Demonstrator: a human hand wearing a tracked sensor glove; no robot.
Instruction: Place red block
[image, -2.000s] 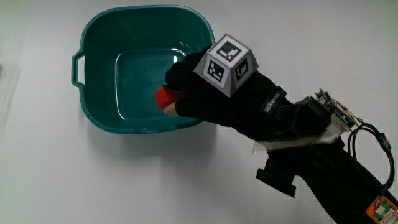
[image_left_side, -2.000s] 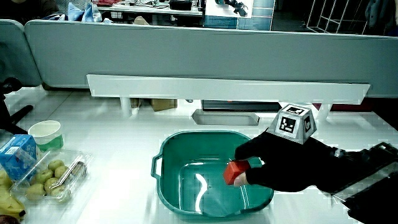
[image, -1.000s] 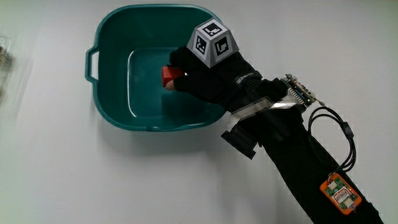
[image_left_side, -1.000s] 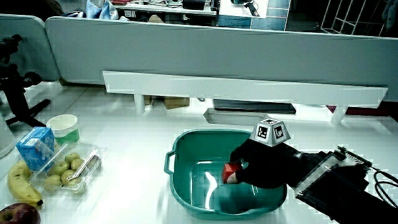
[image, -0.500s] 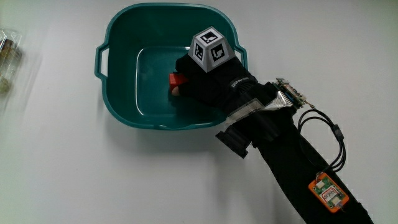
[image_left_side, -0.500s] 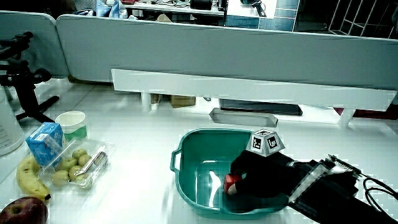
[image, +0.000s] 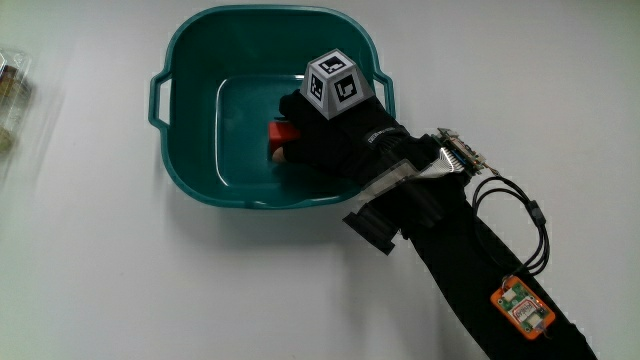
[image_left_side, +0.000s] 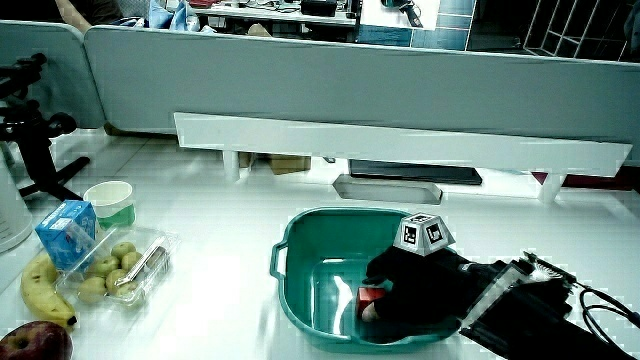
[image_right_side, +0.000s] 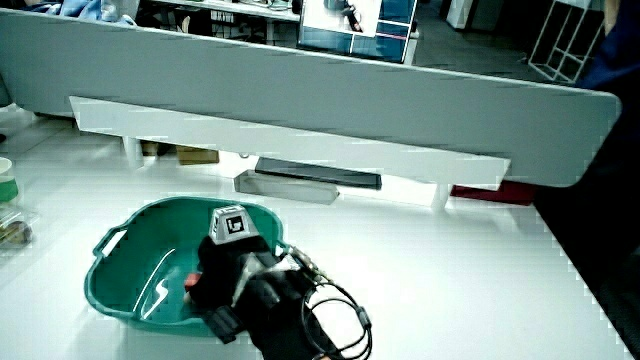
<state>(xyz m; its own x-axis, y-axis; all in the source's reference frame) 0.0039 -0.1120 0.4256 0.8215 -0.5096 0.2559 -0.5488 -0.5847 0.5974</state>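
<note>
A red block (image: 281, 134) shows against a teal basin (image: 190, 160); black glove on the hand (image: 335, 135), black-and-white patterned cube (image: 338, 85), white table (image: 120, 280).

The teal basin (image: 180, 160) walls in the hand (image: 325, 140) and the red block (image: 280, 133) on every side — the only way out is upward over the rim. Most of the basin floor beside the block lies bare. In a side view, a carton (image_left_side: 62, 232), a cup (image_left_side: 110, 199) and a fruit tray (image_left_side: 115, 268) crowd the table well apart from the basin — bare white table lies between.
</note>
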